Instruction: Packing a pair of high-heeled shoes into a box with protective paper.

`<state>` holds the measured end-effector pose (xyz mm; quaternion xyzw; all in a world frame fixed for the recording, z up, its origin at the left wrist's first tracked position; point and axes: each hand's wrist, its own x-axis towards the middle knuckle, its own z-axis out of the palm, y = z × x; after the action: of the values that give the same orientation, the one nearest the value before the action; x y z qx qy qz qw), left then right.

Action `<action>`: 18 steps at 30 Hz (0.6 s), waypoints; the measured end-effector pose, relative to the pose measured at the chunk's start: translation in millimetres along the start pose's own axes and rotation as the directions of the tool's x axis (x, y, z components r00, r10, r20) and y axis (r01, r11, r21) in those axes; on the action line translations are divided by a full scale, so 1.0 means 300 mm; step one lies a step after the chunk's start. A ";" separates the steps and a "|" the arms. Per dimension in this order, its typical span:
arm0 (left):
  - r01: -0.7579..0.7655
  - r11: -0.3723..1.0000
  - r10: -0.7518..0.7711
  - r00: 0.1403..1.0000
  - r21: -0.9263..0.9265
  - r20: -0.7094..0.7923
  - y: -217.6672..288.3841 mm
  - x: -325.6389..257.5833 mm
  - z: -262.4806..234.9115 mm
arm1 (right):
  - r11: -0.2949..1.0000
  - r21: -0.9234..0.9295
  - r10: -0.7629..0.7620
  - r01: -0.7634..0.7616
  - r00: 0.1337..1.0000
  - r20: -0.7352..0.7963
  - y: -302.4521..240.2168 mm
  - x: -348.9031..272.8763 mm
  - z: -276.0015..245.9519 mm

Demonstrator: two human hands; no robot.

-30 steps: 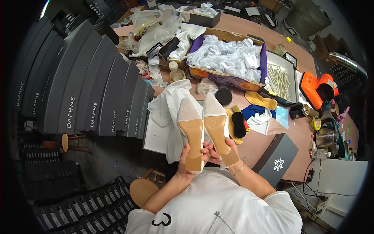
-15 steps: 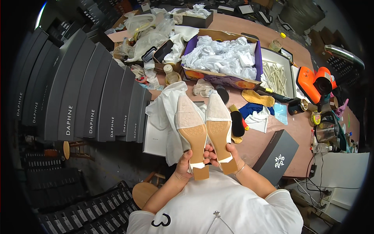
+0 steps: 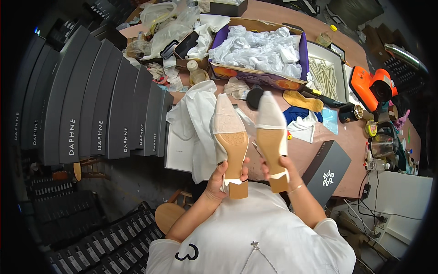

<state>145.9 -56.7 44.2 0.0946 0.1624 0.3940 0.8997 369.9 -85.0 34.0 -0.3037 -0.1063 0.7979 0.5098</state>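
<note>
My left hand [image 3: 217, 181] grips one white pointed shoe [image 3: 232, 144] near its heel, sole turned up toward me. In my right hand [image 3: 292, 171] is the matching shoe [image 3: 272, 139], held the same way around its back part. Both soles are tan with a pale covering over the toe half and a low tan block heel. A gap separates the two shoes. Beyond the left shoe, white tissue paper [image 3: 197, 130] drapes over an open shoebox [image 3: 175, 157].
Tall stacked dark shoeboxes [image 3: 86, 105] line the left. A purple carton [image 3: 260, 77] of crumpled white paper stands at the back, beside a tray [image 3: 341, 86] of white sticks. A dark box lid [image 3: 326, 173] and an orange device [image 3: 365, 89] are on the right.
The shoes have moved apart: the right one has shifted right and tilted, its toe swinging upward. The left shoe has shifted slightly right and up. The whole view has shifted a little.
</note>
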 end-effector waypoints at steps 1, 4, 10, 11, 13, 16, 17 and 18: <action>-0.024 1.000 0.024 0.999 0.002 -0.028 0.002 -0.007 -0.001 | 0.985 -0.159 -0.073 0.062 0.995 -0.065 -0.057 -0.027 -0.028; -0.012 0.994 0.014 1.000 -0.111 0.012 0.014 -0.006 -0.021 | 0.776 -0.630 -0.290 -0.016 0.878 -0.380 -0.136 -0.086 -0.292; -0.017 0.988 0.004 0.996 -0.155 -0.086 0.042 0.014 0.034 | -0.232 -0.941 -0.700 -0.246 0.714 -0.015 -0.089 -0.053 -0.321; -0.058 0.998 0.054 0.991 -0.026 -0.126 0.037 0.006 -0.002 | -0.139 -0.984 -0.653 -0.111 0.758 0.007 -0.115 -0.039 -0.186; -0.116 0.964 0.160 0.972 0.238 -0.174 0.028 0.005 -0.089 | 0.233 -0.952 -0.479 0.199 0.875 0.066 -0.127 0.003 -0.022; -0.256 0.819 0.427 0.870 0.513 -0.247 0.033 0.045 0.052 | 0.374 -0.853 -0.119 0.365 0.931 0.346 -0.111 0.045 0.202; -0.237 0.813 0.408 0.884 0.531 -0.230 0.027 0.048 0.036 | 0.470 -0.808 -0.103 0.356 0.931 0.350 -0.079 0.063 0.232; -0.237 0.831 0.392 0.890 0.503 -0.230 0.027 0.045 0.033 | 0.560 -0.756 -0.086 0.339 0.931 0.354 -0.044 0.083 0.245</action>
<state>152.6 -41.6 52.9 0.2654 0.3785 0.4984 0.7334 328.8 -46.8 89.4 -0.3712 -0.5623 0.6280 0.3893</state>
